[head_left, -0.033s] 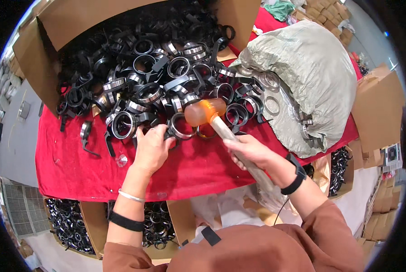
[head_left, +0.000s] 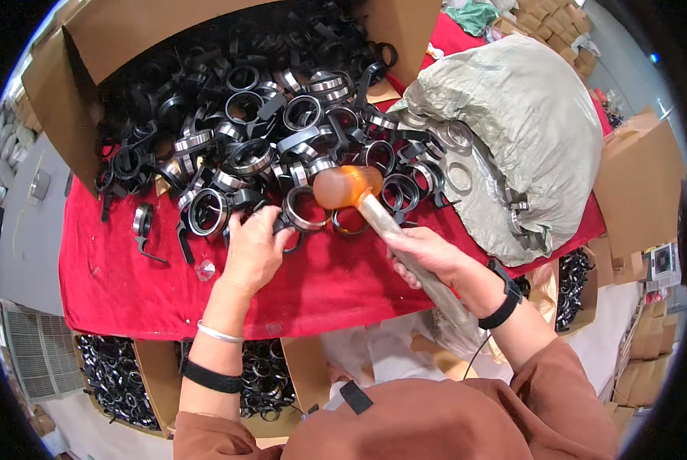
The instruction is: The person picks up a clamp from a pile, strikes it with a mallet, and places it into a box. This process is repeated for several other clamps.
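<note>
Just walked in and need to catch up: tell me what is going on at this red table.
A person works at a red cloth-covered table. The left hand steadies a black ring-shaped metal clamp at the edge of a big pile of black ring clamps. The right hand grips a mallet with an orange rubber head, the head right at that clamp.

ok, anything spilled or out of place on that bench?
Mostly the heap of black and silver metal ring clamps spilling from the cardboard box onto the red cloth. One clamp lies apart at left.
</note>
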Available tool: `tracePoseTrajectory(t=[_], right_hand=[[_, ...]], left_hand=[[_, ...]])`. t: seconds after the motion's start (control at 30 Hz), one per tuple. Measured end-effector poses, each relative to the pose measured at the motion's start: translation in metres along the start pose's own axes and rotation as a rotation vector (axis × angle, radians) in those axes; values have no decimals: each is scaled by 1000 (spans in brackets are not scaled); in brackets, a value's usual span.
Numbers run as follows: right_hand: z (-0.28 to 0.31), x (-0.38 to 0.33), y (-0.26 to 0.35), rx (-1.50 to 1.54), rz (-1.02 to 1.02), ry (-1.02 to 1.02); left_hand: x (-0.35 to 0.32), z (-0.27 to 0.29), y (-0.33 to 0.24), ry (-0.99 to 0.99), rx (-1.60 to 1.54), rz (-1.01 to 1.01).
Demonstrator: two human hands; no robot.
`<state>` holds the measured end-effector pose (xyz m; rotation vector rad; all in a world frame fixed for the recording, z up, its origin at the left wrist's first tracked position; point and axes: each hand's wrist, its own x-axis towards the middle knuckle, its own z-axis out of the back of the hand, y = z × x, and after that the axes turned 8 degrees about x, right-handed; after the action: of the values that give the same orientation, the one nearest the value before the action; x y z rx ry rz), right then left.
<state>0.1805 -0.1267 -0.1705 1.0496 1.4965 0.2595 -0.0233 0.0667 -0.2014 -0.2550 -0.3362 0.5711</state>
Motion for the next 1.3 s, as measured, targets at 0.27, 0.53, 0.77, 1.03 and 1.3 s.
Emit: tracePoseTrajectory(t=[0.27,0.53,0.77,1.03,1.3], right_hand=[[-21,-42,-21,-280,480,-265],[-20,-92,-114,-504,406,-397],[-29,-70,-145,-691,426,-379],[-18,-76,-150,-609,497,-409],[-6,-55,-77,-302,179,-119]], left_hand=[[-53,35,-13,-318,-508,478],[-199,-60,-84,66,-338,774],[-201,-83,-76,71,-679,772],[-194,-85,-90,46,-1275,870],[-195,-85,-82,104,-1150,828]])
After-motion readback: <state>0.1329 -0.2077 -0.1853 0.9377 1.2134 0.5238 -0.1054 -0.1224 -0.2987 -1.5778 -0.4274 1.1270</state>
